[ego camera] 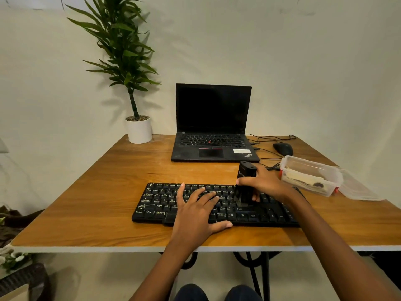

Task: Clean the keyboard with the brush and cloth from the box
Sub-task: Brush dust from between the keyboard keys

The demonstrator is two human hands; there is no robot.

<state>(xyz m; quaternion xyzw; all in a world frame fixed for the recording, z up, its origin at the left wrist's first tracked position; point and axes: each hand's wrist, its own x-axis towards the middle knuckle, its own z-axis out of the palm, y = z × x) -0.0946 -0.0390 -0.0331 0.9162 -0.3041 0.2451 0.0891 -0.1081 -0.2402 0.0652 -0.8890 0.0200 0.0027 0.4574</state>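
- Upper left of the frame: a leafy plant in a white pot, sitting on the far left corner of the wooden table.
- Lower middle: the black keyboard lies flat, its long axis running left to right across the frame, roughly in line with the near table edge.
- My left hand is laid flat on the middle of the keyboard, not gripping anything. Fingers are straight and spread, pointing to the upper right, with the thumb stretched out along the keyboard's near edge. The forearm comes up from the bottom centre.
- Behind that, centre frame: an open laptop, screen dark.
- Right of my left hand, a bit apart from it: the black brush stands nearly upright on the right half of the keyboard. Lower end is down on the keys, top leaning slightly away from me.
- My right hand grips the brush from its right side, fingers curled round the body. The forearm runs in from the lower right corner.
- Further right and back: a black mouse, with cables trailing toward the laptop.
- Right middle: the clear plastic box, open, with a pale folded cloth still inside. It's near my right hand but not touching it.
- Its clear lid lies flat just right of the box.
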